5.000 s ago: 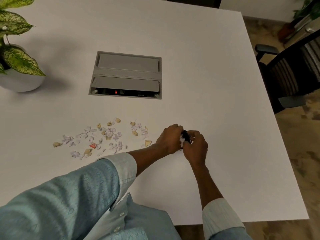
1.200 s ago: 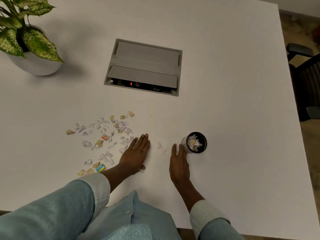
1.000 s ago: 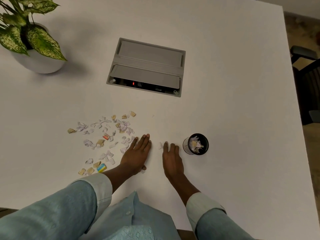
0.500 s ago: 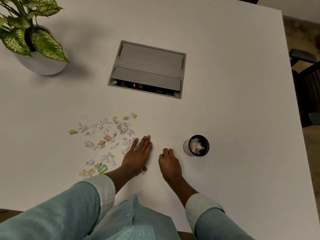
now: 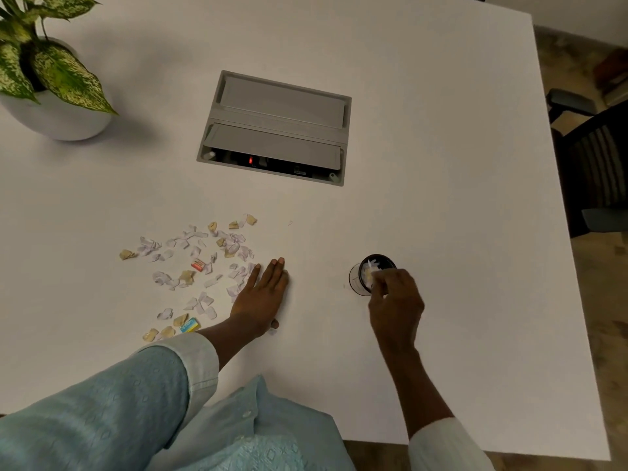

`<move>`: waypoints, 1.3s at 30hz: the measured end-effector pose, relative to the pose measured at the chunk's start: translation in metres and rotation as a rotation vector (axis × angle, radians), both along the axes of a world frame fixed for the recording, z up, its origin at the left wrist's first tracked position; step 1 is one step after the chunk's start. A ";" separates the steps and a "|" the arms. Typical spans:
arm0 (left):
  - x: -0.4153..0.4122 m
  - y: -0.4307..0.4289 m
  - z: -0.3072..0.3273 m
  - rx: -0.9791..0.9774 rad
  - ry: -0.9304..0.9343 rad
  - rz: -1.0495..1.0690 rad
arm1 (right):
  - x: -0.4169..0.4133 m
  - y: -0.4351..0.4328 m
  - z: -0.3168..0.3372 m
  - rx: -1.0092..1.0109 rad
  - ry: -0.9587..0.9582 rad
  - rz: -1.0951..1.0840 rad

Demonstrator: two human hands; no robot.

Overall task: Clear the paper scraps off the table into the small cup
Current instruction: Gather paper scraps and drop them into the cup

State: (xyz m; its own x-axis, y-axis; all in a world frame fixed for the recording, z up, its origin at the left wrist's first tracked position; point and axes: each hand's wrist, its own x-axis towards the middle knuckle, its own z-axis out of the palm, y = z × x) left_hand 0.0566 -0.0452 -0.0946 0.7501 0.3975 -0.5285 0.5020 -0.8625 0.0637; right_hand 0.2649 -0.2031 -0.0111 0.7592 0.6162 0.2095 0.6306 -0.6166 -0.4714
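1. Well, the small cup (image 5: 370, 275) stands right of the scraps, already partly filled.
2. The right hand (image 5: 396, 300) pinches white bits over its mouth.
3. The left hand (image 5: 263, 297) lies flat and spread beside the paper scraps (image 5: 197, 266); most remain.

White table (image 5: 424, 130), flat, with grey recessed cable box (image 5: 275, 127) set into centre. Resting on surface: potted plant (image 5: 51, 79) at far left, scattered paper scraps (image 5: 197, 266), small cup (image 5: 365, 277), left hand (image 5: 261, 300) palm down beside scraps.
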 end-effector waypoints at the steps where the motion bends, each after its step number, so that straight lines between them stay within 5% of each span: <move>1: 0.000 0.000 0.001 0.001 0.007 -0.003 | 0.008 -0.001 -0.001 -0.018 0.008 -0.010; 11: 0.001 -0.001 0.001 -0.020 0.007 0.016 | -0.023 0.011 -0.008 -0.154 0.049 0.182; 17: 0.000 0.000 -0.002 -0.094 -0.026 0.062 | -0.061 0.014 -0.049 -0.719 0.040 0.357; 23: -0.003 0.001 -0.004 -0.124 -0.064 0.090 | -0.061 0.020 -0.069 -0.957 0.005 0.356; 33: -0.003 0.000 -0.005 -0.122 -0.066 0.097 | -0.057 0.021 -0.060 -0.925 -0.092 0.401; 39: -0.002 -0.001 -0.004 -0.112 -0.067 0.095 | -0.056 0.013 -0.073 -0.760 0.075 0.351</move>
State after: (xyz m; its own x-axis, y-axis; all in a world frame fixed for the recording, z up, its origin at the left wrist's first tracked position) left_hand 0.0546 -0.0461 -0.0982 0.7471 0.4100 -0.5232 0.5725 -0.7969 0.1929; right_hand 0.2088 -0.1903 -0.0837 0.4921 0.7724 -0.4015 0.8286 -0.5570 -0.0559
